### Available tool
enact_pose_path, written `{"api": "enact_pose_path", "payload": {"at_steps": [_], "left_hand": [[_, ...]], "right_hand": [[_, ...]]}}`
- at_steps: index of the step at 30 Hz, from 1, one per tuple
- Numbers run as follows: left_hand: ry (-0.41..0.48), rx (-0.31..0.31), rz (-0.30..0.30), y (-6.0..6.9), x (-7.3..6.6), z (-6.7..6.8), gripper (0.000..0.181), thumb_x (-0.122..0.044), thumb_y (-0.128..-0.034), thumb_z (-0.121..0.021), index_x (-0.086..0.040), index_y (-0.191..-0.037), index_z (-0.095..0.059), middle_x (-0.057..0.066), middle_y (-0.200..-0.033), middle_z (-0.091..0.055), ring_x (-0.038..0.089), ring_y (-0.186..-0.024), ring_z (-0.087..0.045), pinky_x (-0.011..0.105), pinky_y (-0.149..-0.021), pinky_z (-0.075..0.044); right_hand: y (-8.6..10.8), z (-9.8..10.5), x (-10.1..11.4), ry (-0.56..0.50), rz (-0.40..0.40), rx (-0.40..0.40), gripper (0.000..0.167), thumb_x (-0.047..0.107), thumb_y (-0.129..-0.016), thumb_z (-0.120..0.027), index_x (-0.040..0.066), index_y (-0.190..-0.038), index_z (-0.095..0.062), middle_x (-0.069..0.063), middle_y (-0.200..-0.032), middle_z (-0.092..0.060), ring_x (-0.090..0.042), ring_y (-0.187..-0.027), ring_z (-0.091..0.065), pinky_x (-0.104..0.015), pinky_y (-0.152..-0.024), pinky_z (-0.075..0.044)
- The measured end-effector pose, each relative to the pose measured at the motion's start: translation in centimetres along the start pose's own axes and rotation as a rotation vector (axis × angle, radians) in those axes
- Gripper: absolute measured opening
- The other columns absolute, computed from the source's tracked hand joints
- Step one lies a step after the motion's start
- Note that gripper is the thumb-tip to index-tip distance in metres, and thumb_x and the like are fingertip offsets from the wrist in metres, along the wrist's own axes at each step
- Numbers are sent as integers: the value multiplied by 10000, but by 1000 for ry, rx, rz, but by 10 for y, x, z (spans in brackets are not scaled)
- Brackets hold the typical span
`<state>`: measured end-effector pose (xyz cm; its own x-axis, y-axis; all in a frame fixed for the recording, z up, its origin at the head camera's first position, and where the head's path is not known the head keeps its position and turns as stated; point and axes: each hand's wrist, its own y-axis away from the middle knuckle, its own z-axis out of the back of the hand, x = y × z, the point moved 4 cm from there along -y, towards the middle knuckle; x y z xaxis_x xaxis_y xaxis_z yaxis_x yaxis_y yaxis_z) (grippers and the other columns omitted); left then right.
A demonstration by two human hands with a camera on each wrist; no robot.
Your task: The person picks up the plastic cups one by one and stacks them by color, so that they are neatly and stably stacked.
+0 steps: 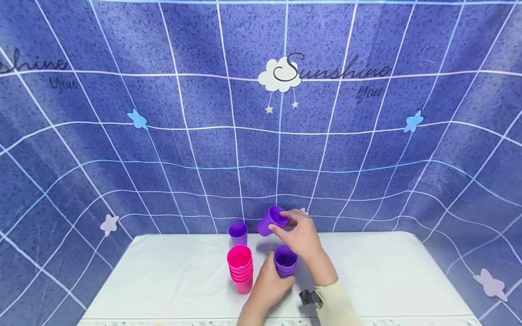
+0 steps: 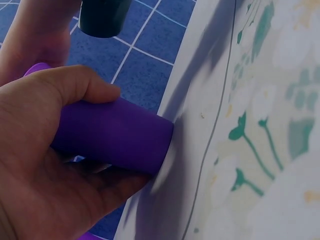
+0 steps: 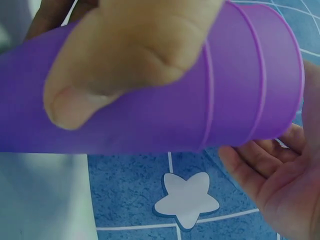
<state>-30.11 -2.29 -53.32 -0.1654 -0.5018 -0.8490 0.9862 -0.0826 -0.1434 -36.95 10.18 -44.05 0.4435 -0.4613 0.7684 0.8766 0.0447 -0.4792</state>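
Note:
In the head view my right hand pinches a tilted purple cup, its mouth up and to the right. Below it, my left hand grips an upright stack of purple cups. The left wrist view has the left hand curled round the purple stack, its base on the table. The right wrist view shows the left thumb across the purple stack. Several rims show there, and the right hand lies beyond them; its cup is hidden.
A stack of pink cups stands left of the left hand. Behind it is another purple cup. White cloth covers the table, backed by a blue gridded curtain. A black device sits at the right wrist.

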Motion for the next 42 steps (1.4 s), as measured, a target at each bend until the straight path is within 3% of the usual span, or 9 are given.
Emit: {"api": "enact_pose_path", "payload": {"at_steps": [6,9,14,18,22,28,34,42], "left_hand": [[-9,-13,-1,-1,2,0,725,-182,-707,-861,-108,-1356,-546,29,-1191,-686,212,-1157,-660,489,-1040,-529],[1,-17,3,-2,4,-1,762,-191,-710,-860,-114,-1396,-538,37,-1237,-689,221,-1188,-659,504,-1067,-520],[-2,-32,1,-3,5,-1,823,-196,-718,-861,-109,-1461,-518,66,-1310,-682,247,-1243,-650,533,-1108,-501],[-33,-45,11,-3,4,0,780,-221,-719,-864,-120,-1421,-541,45,-1254,-685,226,-1194,-658,511,-1069,-523],[-60,-61,24,-3,4,1,714,-233,-719,-865,-139,-1362,-568,24,-1199,-682,204,-1140,-663,486,-1018,-543],[-64,-77,25,-4,4,1,679,-243,-727,-864,-155,-1339,-583,16,-1196,-682,203,-1136,-668,481,-1013,-547],[-59,-86,26,-4,4,2,669,-250,-735,-863,-159,-1337,-584,8,-1188,-677,201,-1138,-668,479,-1021,-547],[-61,-93,36,-4,5,3,664,-265,-754,-871,-161,-1340,-578,5,-1192,-673,203,-1144,-668,482,-1029,-548]], "right_hand": [[-1,6,-4,-68,-79,4,748,225,-796,-914,104,-1440,-552,-112,-1169,-685,-241,-1015,-708,-437,-940,-610],[-3,8,-5,-73,-73,-12,880,194,-782,-904,81,-1542,-476,-121,-1206,-647,-254,-1066,-684,-441,-988,-598],[-4,12,-4,-72,-60,-30,686,155,-750,-904,68,-1366,-617,-99,-1215,-625,-268,-1135,-673,-415,-1009,-591],[-4,14,-5,-113,-85,-29,576,119,-742,-891,94,-1225,-577,-78,-1155,-683,-211,-1062,-688,-296,-919,-585],[-4,14,-7,-192,-79,-35,554,73,-779,-837,77,-1244,-537,-115,-1113,-715,-150,-963,-690,-242,-858,-577],[-5,17,-9,-290,-35,-61,514,47,-847,-693,40,-1338,-541,-186,-1149,-683,-142,-944,-676,-280,-843,-591],[-5,20,-9,-312,-28,-74,502,85,-857,-617,15,-1349,-545,-244,-1148,-669,-152,-919,-657,-288,-805,-580],[-4,17,-8,-459,-21,1,460,22,-859,-559,-68,-1308,-512,-320,-1133,-630,-97,-856,-683,-281,-755,-600]]}}
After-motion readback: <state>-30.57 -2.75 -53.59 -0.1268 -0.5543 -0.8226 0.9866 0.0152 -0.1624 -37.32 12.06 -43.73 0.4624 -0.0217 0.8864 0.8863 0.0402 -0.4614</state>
